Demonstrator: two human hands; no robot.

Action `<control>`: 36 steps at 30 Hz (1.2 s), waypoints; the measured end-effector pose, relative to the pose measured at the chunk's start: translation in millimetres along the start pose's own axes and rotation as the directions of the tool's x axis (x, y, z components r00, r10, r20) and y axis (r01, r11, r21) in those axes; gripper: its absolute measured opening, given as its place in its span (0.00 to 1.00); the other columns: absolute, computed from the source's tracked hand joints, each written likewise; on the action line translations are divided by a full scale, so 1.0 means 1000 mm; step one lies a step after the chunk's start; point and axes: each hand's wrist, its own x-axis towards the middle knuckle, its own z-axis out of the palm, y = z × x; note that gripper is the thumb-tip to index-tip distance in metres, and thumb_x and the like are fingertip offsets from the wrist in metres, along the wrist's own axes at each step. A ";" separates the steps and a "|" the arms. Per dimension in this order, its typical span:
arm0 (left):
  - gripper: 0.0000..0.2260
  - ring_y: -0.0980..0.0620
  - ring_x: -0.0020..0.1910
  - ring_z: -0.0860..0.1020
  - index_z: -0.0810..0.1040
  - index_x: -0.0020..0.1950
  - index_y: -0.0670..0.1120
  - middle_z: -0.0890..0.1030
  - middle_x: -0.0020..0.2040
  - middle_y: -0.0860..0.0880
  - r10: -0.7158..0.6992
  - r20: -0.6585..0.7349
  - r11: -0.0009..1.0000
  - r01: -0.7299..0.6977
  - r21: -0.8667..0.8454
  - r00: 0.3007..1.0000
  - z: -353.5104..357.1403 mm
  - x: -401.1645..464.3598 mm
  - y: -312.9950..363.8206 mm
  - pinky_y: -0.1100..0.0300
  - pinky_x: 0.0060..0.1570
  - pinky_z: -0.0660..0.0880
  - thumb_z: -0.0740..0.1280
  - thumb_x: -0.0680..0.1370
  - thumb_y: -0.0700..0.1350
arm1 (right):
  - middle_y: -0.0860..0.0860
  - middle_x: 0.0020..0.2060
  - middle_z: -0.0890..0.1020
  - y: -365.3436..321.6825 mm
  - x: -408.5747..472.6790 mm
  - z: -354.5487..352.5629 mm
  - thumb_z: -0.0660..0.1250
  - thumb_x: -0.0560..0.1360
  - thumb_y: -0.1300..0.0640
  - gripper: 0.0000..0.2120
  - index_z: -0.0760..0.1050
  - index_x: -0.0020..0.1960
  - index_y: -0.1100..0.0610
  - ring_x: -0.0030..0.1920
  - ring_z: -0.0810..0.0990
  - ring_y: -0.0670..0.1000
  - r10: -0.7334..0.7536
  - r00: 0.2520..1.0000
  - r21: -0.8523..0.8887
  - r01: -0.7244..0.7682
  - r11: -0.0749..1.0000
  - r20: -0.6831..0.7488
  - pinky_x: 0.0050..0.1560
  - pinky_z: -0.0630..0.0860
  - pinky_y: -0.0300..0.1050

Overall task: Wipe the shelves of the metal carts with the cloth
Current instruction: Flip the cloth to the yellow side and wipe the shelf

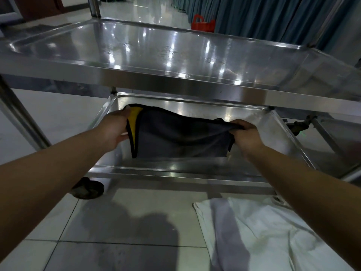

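With the left hand point(114, 127) pinching the dark grey cloth point(181, 137) at nine o'clock and the right hand point(245, 134) at three, it hung stretched over the lower shelf point(273, 126), which seemingly awaited wiping: lowering it flat came next.

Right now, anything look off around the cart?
Two things. A white sheet lies crumpled on the floor in front of the cart, by the right arm. The upper shelf shows dried spots and streaks. Otherwise normal: left hand and right hand hold the dark cloth over the lower shelf.
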 end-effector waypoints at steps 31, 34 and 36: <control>0.10 0.46 0.44 0.78 0.81 0.50 0.39 0.80 0.42 0.44 -0.036 0.301 0.405 -0.261 0.876 0.953 -0.007 0.016 -0.086 0.56 0.40 0.71 0.74 0.72 0.42 | 0.53 0.51 0.81 0.065 -0.024 0.046 0.72 0.73 0.49 0.16 0.76 0.57 0.53 0.48 0.79 0.53 0.128 0.779 -0.686 0.445 0.576 0.613 0.43 0.72 0.43; 0.05 0.50 0.36 0.73 0.78 0.40 0.38 0.75 0.33 0.47 -0.005 0.339 0.416 -0.306 0.856 0.941 -0.008 0.016 -0.087 0.62 0.32 0.66 0.74 0.69 0.35 | 0.53 0.56 0.79 0.067 -0.024 0.038 0.71 0.74 0.50 0.20 0.72 0.64 0.52 0.53 0.78 0.55 0.125 0.777 -0.695 0.463 0.550 0.617 0.49 0.73 0.45; 0.03 0.57 0.30 0.72 0.80 0.38 0.37 0.75 0.28 0.51 -0.056 0.353 0.470 -0.288 0.835 0.934 -0.011 0.019 -0.082 0.69 0.29 0.65 0.73 0.69 0.34 | 0.53 0.55 0.79 0.069 -0.021 0.034 0.70 0.74 0.49 0.19 0.73 0.63 0.52 0.53 0.78 0.54 0.145 0.768 -0.703 0.470 0.535 0.624 0.50 0.74 0.46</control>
